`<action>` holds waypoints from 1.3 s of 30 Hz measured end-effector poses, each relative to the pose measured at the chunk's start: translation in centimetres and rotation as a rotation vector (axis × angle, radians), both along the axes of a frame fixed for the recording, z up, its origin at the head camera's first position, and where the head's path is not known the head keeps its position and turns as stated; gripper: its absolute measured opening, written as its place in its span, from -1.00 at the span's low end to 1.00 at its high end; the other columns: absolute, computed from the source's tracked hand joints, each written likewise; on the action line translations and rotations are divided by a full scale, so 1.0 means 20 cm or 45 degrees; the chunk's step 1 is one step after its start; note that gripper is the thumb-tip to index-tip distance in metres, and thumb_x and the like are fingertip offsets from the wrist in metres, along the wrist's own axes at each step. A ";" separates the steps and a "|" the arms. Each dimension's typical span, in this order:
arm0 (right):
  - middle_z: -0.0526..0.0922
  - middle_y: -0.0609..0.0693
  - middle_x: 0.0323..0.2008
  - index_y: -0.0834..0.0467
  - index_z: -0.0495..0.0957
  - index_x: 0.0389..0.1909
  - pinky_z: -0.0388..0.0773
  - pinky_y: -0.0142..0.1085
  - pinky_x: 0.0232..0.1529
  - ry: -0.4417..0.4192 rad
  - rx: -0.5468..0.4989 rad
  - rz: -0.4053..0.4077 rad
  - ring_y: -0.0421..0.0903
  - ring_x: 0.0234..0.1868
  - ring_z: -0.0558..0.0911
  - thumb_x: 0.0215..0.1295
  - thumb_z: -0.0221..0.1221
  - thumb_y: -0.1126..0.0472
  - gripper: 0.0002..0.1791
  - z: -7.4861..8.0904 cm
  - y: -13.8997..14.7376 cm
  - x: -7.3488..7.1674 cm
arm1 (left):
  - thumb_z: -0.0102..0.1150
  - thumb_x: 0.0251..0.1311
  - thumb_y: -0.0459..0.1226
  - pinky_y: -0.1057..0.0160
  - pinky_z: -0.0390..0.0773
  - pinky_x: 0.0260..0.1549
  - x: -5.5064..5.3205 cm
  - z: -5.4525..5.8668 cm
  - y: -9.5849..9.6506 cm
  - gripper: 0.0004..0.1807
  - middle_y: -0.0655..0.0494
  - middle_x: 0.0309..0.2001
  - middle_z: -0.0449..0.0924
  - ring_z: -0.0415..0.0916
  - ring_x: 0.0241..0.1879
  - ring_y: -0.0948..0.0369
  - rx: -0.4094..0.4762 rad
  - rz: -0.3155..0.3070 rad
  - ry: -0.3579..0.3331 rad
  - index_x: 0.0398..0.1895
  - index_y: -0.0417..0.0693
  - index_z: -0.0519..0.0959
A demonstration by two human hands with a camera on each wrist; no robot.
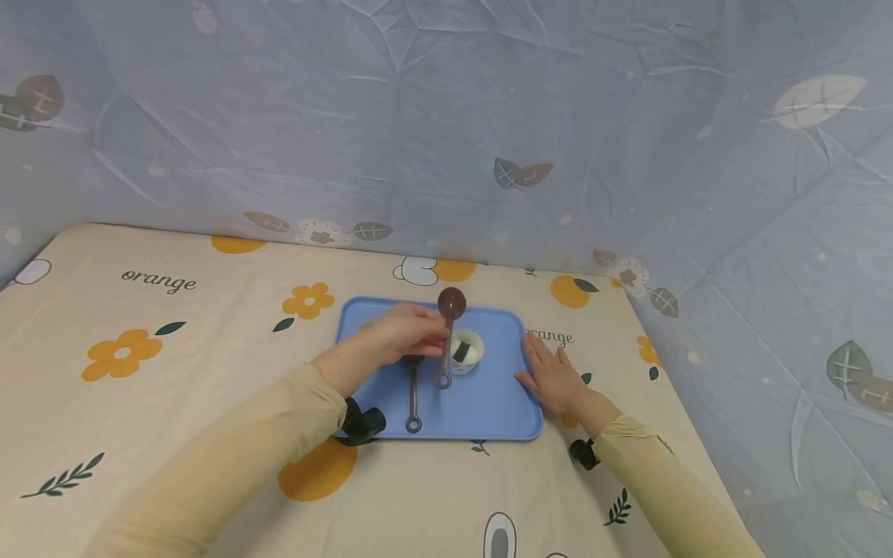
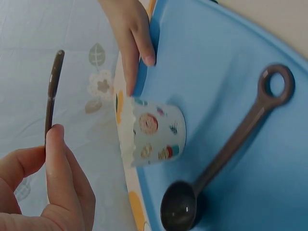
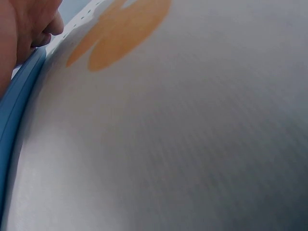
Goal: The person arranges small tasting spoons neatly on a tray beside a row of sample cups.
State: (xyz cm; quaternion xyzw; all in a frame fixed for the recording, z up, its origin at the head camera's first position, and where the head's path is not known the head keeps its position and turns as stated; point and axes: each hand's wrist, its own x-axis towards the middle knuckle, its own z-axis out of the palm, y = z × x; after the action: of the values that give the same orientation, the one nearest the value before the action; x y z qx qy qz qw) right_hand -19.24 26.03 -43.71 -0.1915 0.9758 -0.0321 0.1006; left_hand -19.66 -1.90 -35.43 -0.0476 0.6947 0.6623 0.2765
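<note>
My left hand (image 1: 412, 329) pinches the handle of a brown scoop-like spoon (image 1: 452, 304) between thumb and fingers, holding it above the blue tray (image 1: 488, 403). Just beside it stands a patterned paper cup (image 2: 156, 132) with a scalloped rim; in the head view a white thing with a dark strip shows inside. A second brown spoon (image 2: 231, 139) with a ring-ended handle lies on the tray, its bowl partly covered by the left hand in the head view. My right hand (image 1: 554, 380) rests with fingers extended at the tray's right edge.
A cream patterned cloth (image 1: 230, 325) covers the table under the tray. Behind and to the right hangs a grey-blue leaf-print curtain (image 1: 418, 155). The tray has a raised rim (image 3: 14, 120). Black wrist cameras (image 1: 363, 422) sit by both sleeves.
</note>
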 end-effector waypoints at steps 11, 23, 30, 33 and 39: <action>-0.09 0.24 0.45 0.34 -0.15 0.41 -0.11 0.27 0.40 -0.018 -0.011 -0.007 0.18 0.47 -0.03 0.44 -0.17 0.00 -0.28 0.01 0.00 0.00 | 0.12 0.14 -0.44 0.44 0.67 -0.38 0.02 -0.03 0.16 -0.68 -0.02 -0.29 0.55 0.53 -0.51 0.32 0.012 0.034 0.037 -0.01 -0.34 0.47; -0.04 0.23 0.44 0.33 -0.11 0.41 -0.11 0.28 0.40 -0.001 -0.051 -0.006 0.19 0.46 0.00 0.45 -0.17 0.04 -0.32 0.01 0.01 0.00 | 0.13 0.04 -0.49 0.39 0.69 -0.40 0.07 -0.08 0.30 -0.68 -0.08 -0.35 0.60 0.54 -0.57 0.31 0.012 0.031 0.079 -0.07 -0.35 0.50; -0.04 0.24 0.44 0.32 -0.12 0.41 -0.11 0.27 0.40 -0.014 -0.048 -0.011 0.20 0.45 0.00 0.45 -0.18 0.03 -0.32 0.02 0.01 0.00 | 0.16 -0.02 -0.51 0.36 0.69 -0.44 0.10 -0.12 0.39 -0.71 -0.15 -0.30 0.62 0.55 -0.59 0.29 0.027 0.109 0.124 -0.16 -0.36 0.52; -0.03 0.23 0.44 0.32 -0.11 0.41 -0.11 0.28 0.40 -0.020 -0.055 -0.013 0.20 0.46 0.00 0.45 -0.17 0.04 -0.32 0.02 0.01 0.00 | 0.15 -0.05 -0.53 0.36 0.69 -0.46 0.11 -0.14 0.42 -0.72 -0.19 -0.28 0.62 0.54 -0.60 0.28 0.029 0.151 0.149 -0.19 -0.38 0.52; -0.03 0.23 0.44 0.32 -0.12 0.41 -0.11 0.29 0.39 -0.011 -0.060 -0.011 0.20 0.45 0.00 0.44 -0.17 0.05 -0.32 0.01 0.02 0.00 | 0.12 -0.11 -0.56 0.39 0.67 -0.52 0.12 -0.17 0.47 -0.72 -0.18 -0.32 0.61 0.49 -0.64 0.30 0.013 0.165 0.196 -0.22 -0.40 0.50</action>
State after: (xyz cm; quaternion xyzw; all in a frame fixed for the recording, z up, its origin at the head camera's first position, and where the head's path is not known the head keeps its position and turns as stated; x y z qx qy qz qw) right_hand -19.23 26.36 -43.51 -0.1895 0.9752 -0.0561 0.1001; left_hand -17.20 7.40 -38.85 -0.0402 0.7060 0.6841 0.1790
